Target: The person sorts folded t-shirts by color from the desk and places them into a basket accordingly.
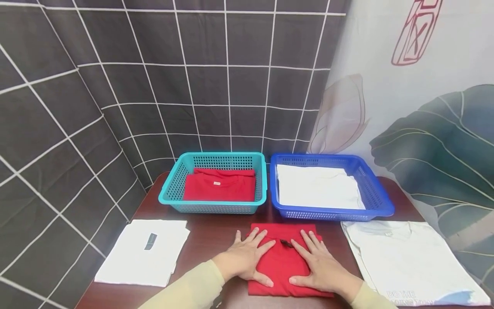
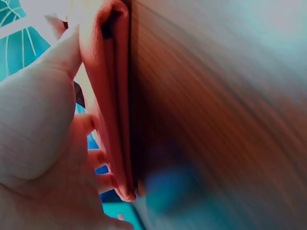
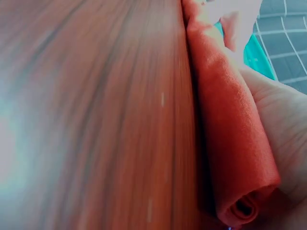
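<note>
A folded red shirt (image 1: pixel 283 266) with a dark mark near its collar lies on the table in front of the person. The left hand (image 1: pixel 247 255) rests flat on its left side, fingers spread. On the right side the right hand (image 1: pixel 317 264) lies the same way, fingers spread. In the left wrist view the folded layers of the red shirt (image 2: pixel 108 96) show at its edge, beside the palm. The right wrist view shows a rolled-looking fold of the red shirt (image 3: pixel 235 143) against the wooden table.
Behind stand a teal basket (image 1: pixel 212 209) with folded red clothing (image 1: pixel 220 187) and a blue basket (image 1: pixel 328 213) with folded white clothing (image 1: pixel 318 187). A folded white garment (image 1: pixel 143 253) lies at left, a white printed shirt (image 1: pixel 411 262) at right, on the brown table (image 1: pixel 208 240).
</note>
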A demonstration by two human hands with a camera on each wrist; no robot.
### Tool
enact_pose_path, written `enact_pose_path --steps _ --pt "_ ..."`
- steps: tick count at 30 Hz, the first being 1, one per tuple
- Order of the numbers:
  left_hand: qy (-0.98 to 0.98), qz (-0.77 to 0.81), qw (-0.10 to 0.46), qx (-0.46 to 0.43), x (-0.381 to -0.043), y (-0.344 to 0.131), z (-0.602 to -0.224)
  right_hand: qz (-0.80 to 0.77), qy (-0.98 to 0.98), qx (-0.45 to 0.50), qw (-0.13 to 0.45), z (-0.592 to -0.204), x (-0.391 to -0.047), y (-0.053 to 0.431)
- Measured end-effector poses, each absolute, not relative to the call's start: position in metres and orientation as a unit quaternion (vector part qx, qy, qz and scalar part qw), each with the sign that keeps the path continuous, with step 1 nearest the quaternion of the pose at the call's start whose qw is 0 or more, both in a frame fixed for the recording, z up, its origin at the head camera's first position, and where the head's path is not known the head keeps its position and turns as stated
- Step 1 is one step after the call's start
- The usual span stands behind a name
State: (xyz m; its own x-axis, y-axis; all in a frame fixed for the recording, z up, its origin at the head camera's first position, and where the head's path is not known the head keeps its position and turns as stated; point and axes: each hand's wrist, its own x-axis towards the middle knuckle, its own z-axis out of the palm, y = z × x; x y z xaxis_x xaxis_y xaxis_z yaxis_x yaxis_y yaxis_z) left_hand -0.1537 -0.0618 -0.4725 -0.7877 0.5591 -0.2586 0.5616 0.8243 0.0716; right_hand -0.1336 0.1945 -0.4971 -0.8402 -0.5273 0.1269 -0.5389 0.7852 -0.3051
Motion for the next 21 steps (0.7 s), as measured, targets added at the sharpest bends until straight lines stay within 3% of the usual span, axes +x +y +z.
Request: enact_pose_path --steps 21 --pt "0.947 0.034 0.147 0.282 -0.156 -0.133 -0.467 0.194 -0.947 0.252 -0.046 -0.498 -0.139 0.123"
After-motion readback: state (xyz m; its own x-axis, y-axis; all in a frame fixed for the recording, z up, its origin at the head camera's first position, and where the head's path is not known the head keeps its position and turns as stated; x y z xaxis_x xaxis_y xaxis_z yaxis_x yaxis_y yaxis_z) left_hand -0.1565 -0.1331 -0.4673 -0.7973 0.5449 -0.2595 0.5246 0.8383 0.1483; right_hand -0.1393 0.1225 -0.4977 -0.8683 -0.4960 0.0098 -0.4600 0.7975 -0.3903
